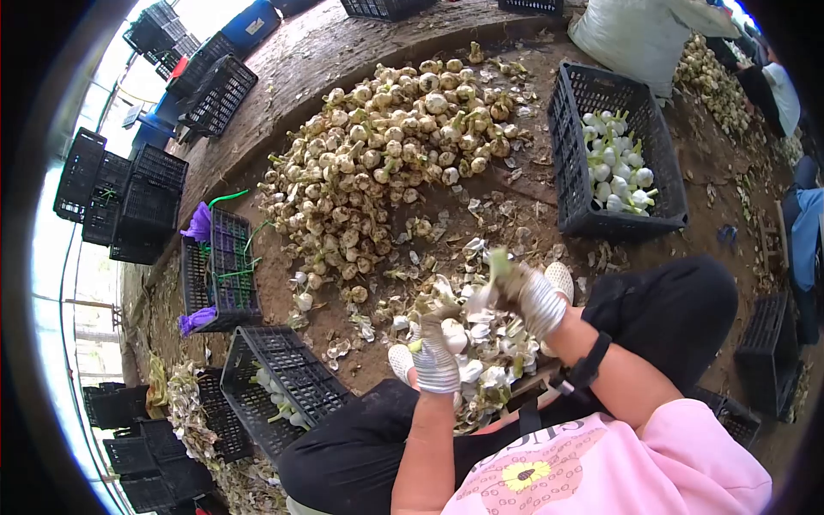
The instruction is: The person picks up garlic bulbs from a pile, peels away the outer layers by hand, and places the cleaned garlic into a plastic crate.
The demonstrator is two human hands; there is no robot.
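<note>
My left hand, in a striped white glove, is closed around a garlic bulb. Its pale green stem end pokes out on the left side of the glove. My right hand, gloved the same way, is smeared by motion; a pale green stalk-like piece sticks up from its fingers, and what it belongs to cannot be made out. Below and between both hands lies a heap of white garlic peelings. Just beyond them a large pile of unpeeled garlic spreads over the dirt floor.
At the upper right a black crate holds cleaned white garlic bulbs. A tilted crate with a few bulbs lies by my left knee. Another crate carries purple bags. A white sack and a person in blue are at right.
</note>
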